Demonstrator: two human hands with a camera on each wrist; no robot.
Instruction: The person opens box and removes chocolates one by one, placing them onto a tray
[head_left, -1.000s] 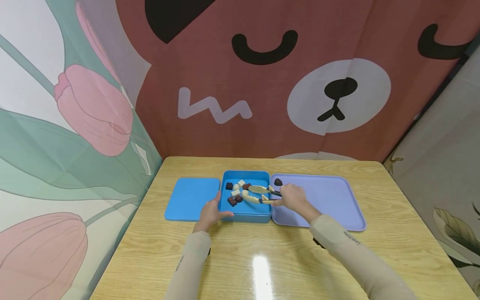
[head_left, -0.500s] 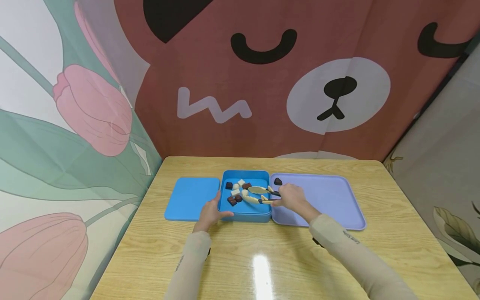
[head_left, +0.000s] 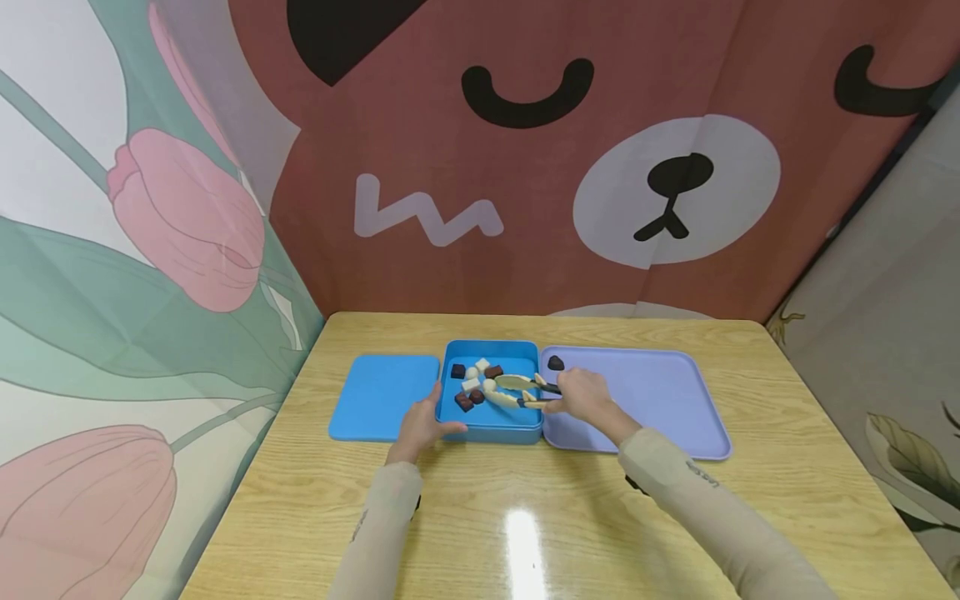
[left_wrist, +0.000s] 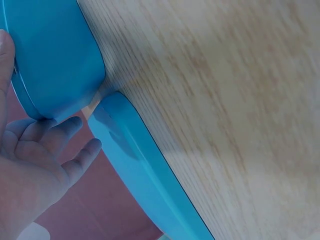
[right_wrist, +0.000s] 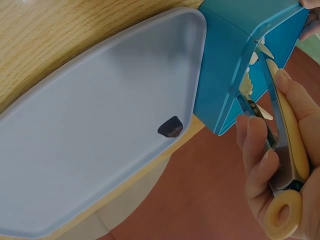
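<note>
A blue box (head_left: pixel 504 435) holds several dark, brown and white chocolates (head_left: pixel 464 402). My left hand (head_left: pixel 422 429) rests against its near left corner, thumb along the front wall and fingers at the left side; in the left wrist view the fingers are spread. My right hand (head_left: pixel 587 396) grips cream-coloured tongs (right_wrist: pixel 292 135) by the handles. Their tips are apart inside the box, reaching in over its right wall. A round white chocolate (head_left: pixel 490 386) lies at the tips; whether they touch it I cannot tell.
A lilac tray (head_left: pixel 645 408) adjoins the box on the right. One dark chocolate (right_wrist: pixel 171 127) lies in its far left corner. Left of the box lies a flat blue lid (head_left: pixel 384 398). All stand on a wooden table (head_left: pixel 480 517) before a bear-print cloth (head_left: pixel 420 275).
</note>
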